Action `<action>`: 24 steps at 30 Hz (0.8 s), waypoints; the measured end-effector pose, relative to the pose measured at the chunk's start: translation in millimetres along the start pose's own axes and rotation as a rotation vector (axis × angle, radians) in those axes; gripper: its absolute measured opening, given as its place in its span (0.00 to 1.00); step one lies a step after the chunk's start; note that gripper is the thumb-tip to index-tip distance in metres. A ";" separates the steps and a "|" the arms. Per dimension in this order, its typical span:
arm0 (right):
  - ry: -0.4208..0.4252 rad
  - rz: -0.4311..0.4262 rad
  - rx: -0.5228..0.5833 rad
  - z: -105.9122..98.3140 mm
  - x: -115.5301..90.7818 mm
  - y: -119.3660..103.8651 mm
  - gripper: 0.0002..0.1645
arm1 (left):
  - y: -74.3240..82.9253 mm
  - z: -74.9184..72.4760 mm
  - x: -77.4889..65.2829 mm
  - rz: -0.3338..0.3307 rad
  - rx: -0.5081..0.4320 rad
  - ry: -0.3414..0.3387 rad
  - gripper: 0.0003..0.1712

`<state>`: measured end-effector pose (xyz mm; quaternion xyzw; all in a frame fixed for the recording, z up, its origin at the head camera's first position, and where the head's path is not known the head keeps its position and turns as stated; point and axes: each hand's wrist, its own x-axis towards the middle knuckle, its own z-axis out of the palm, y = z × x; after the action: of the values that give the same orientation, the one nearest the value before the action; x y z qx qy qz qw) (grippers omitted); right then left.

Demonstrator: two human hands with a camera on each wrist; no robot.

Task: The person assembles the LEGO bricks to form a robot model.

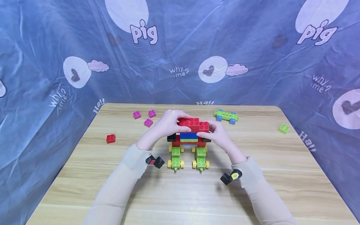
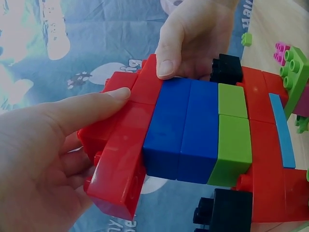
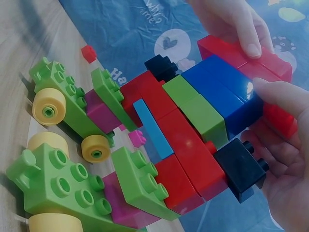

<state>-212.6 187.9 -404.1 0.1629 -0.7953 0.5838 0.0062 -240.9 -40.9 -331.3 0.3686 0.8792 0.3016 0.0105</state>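
Note:
A toy brick figure stands on two green wheeled bases [image 1: 175,159] with yellow wheels. Its body stacks red bricks [image 2: 270,135], a thin light blue piece [image 3: 153,128], lime bricks [image 3: 203,116] and blue bricks [image 3: 217,87], and a black brick [image 3: 240,169] juts out at each side. Across the top lie red bricks [image 1: 189,124]. My left hand [image 1: 170,123] grips these from the left, thumb on their near face and fingers behind. From the right, my right hand [image 1: 216,136] holds the same top layer, its thumb pressing near the red and blue seam.
Several pink bricks [image 1: 148,122] lie behind on the left, and a red brick [image 1: 111,138] sits closer at the left. At the back right is a green car base [image 1: 226,115] with blue wheels. A lime brick [image 1: 283,129] rests near the table's right edge.

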 end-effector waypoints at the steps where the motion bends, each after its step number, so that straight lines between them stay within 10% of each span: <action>1: 0.001 0.000 0.001 0.1 0.0 -0.1 0.24 | -0.4 0.3 -0.1 0.000 -0.007 0.003 0.26; 24: -0.001 -0.027 0.017 -0.2 -0.5 3.0 0.26 | -8.0 6.3 -1.4 -0.004 -0.143 0.033 0.27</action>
<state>-213.0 189.0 -406.9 0.1740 -0.7882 0.5902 0.0123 -243.5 -42.9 -341.0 0.3600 0.8562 0.3699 0.0228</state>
